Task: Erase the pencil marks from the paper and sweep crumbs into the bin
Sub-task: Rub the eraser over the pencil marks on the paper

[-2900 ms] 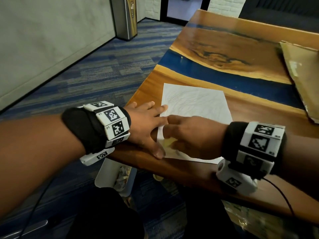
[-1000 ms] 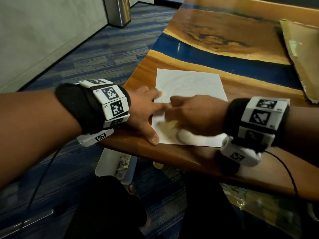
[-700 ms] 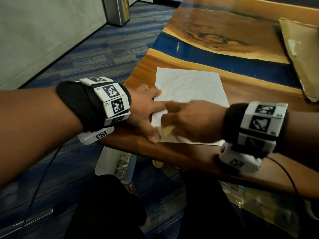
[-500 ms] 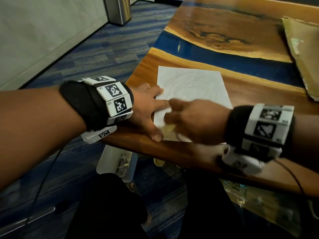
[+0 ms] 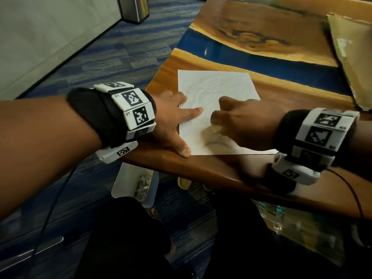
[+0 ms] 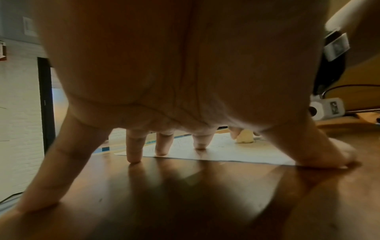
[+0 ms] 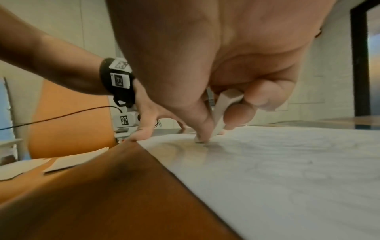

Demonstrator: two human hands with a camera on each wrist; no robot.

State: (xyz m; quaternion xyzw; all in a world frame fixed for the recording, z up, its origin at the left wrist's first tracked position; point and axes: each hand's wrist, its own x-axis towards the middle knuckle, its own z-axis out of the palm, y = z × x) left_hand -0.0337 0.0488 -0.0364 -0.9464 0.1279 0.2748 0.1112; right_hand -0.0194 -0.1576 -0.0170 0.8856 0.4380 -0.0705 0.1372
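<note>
A: Peering under the table edge at the lower middle of the head view, there's a white bin (image 5: 120, 183) on the carpet with crumpled paper scraps (image 5: 143, 183) inside. At the top left stands a steel trash can (image 5: 134, 8); what it holds can't be seen.

B: And the paper (image 5: 216, 87)?

A: It lies flat on the wooden table (image 5: 201, 170), centre of the frame, with faint pencil marks on it. The left hand (image 5: 171, 121) rests spread and flat, fingers straight, some fingertips on the sheet's left edge and the thumb at its near-left corner.

B: What do the wrist views add?

A: The right wrist view shows what the head view blurs: the right hand (image 7: 213, 91) pinches a white eraser (image 7: 223, 107) between thumb and fingers, its tip pressed to the sheet. The left wrist view shows, from under the palm, the fingertips (image 6: 133, 151) planted on wood and paper, with the eraser small in the distance (image 6: 244, 137).

B: Anything different from half a second ago?

A: The right hand has shifted rightward, away from the left index finger it nearly touched, uncovering more of the sheet's left side. The left hand stays where it was.
</note>
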